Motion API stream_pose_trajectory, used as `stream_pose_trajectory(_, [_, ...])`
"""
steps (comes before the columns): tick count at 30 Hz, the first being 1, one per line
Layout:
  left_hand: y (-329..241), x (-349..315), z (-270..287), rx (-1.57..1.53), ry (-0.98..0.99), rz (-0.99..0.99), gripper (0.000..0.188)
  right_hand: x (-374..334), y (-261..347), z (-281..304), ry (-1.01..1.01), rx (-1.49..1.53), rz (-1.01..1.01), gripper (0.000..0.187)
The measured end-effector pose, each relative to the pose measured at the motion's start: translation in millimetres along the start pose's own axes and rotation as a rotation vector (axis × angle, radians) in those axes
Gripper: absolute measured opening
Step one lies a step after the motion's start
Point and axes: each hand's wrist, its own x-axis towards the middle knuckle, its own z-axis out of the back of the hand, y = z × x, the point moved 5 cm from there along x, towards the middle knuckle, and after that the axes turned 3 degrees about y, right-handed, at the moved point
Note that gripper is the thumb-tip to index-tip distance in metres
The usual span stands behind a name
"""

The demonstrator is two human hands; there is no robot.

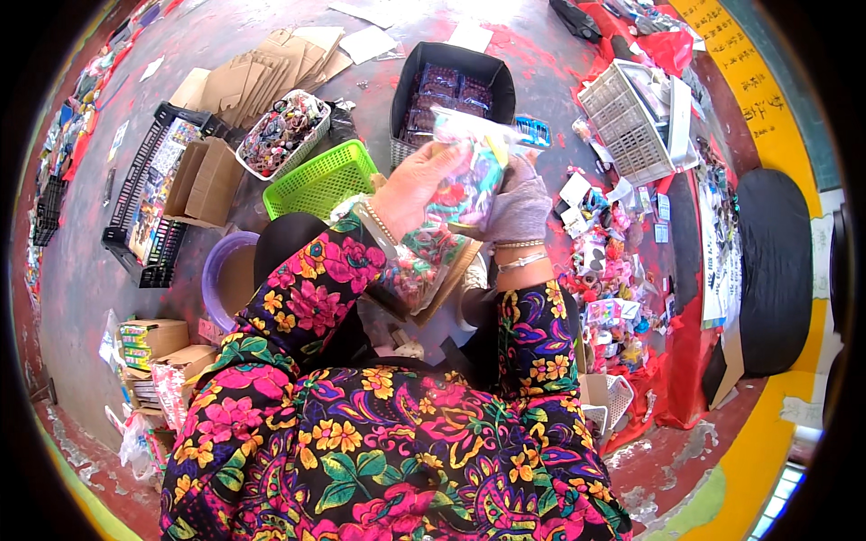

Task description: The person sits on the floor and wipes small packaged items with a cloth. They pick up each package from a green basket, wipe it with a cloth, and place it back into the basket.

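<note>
In front of my chest I hold up a clear plastic bag (469,180) filled with small colourful pieces in pink, green and yellow. My left hand (413,191), bare, pinches the bag's upper left side. Wearing a grey glove, my right hand (521,203) is closed around its right side; some of those fingers are hidden. Just below both hands, a cardboard box (444,290) holds more clear packets (413,278) of similar colourful pieces. Beyond the bag stands a black-lined basket (494,70) with packs of dark purple items.
Left of my hands are a green basket (311,180), a white basket of trinkets (280,135), a black crate (144,216) and a purple tub (216,261). Flattened cardboard (262,77) lies behind them. On the right, small goods (609,270) are heaped beside a tilted grey-white basket (622,122).
</note>
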Motion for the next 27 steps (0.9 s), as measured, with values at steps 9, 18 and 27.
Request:
stream_pose_trajectory(9, [-8.8, 5.0, -9.0, -0.189, 0.083, -0.181, 0.045, -4.2, 8.2, -16.6, -0.183, 0.515, -0.124, 0.035])
stream_pose_trajectory(18, [5.1, 0.6, 1.7, 0.033, -0.066, -0.029, 0.025, -3.1, 53.2, 12.8, -0.254, -0.113, 0.000, 0.031])
stream_pose_trajectory(27, [-34.8, 3.3, 10.8, -0.224, -0.028, -0.196, 0.024, -8.0, 64.4, 45.4, -0.208, -0.553, 0.064, 0.056])
